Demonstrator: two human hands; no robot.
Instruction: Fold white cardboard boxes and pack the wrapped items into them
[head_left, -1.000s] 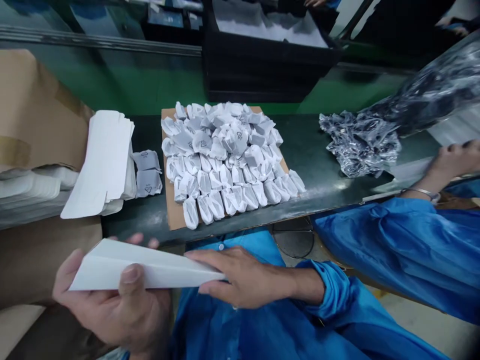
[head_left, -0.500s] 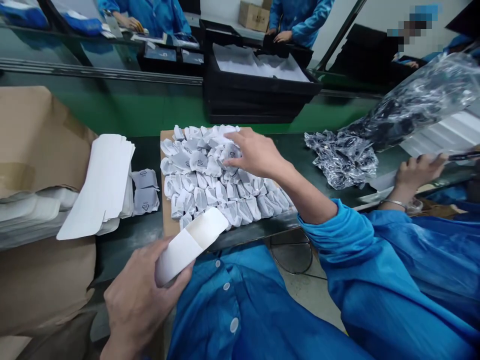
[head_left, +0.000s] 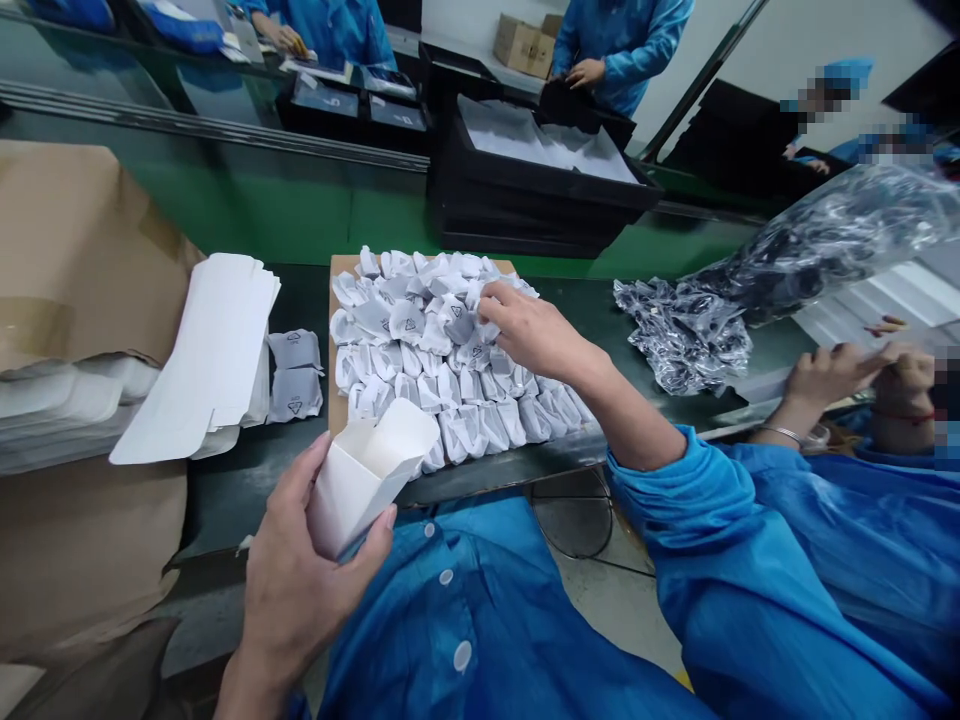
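My left hand [head_left: 300,590] grips a small white carton [head_left: 371,475], opened into a box shape with its mouth toward the table. My right hand [head_left: 525,325] reaches over a pile of several small white wrapped packets [head_left: 420,350] lying on a brown cardboard sheet [head_left: 339,410]. Its fingers are closed on one packet [head_left: 480,300] near the top of the pile. Both sleeves are blue.
A stack of flat white cartons [head_left: 217,350] lies to the left, with two grey packets [head_left: 296,370] beside it and brown boxes [head_left: 75,260] further left. Crinkled plastic bags [head_left: 682,330] lie right, by a co-worker's hands [head_left: 825,375]. A black tray [head_left: 540,190] stands behind.
The flat carton has been opened into a box held by my left hand alone. My right hand left it, reached to the packet pile and closed on a packet.
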